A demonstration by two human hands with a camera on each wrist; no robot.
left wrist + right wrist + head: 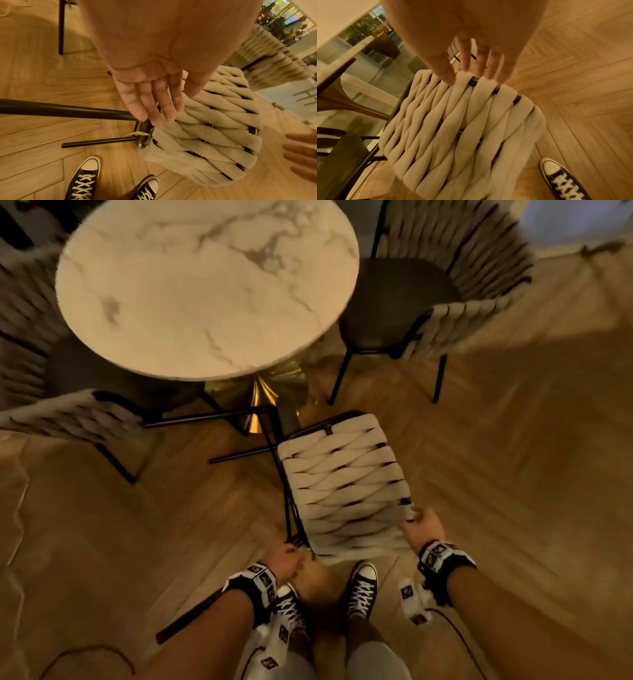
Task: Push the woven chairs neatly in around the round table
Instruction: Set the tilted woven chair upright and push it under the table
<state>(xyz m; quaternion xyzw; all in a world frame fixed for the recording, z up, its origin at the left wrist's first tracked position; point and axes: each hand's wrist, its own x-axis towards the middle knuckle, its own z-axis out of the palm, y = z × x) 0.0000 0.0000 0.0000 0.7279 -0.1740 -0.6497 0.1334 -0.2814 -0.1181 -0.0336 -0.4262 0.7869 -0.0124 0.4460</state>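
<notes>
A cream woven chair (342, 484) lies tipped in front of my feet, its woven back facing up and its black legs (96, 142) sticking out sideways to the left. My left hand (287, 559) is at the near-left edge of the woven back (205, 135); its straight fingers (154, 112) touch the weave and frame. My right hand (423, 522) is on the right rim, with flat fingers (477, 70) against the straps and black bar (473, 81). The round marble table (205, 285) on a gold base (260, 398) stands just beyond.
Two more woven chairs stand at the table: one on the left (68, 412), partly under the top, and one on the right (462, 285), set a little away from it. My black sneakers (363, 587) are on the herringbone wood floor (513, 457), close behind the tipped chair.
</notes>
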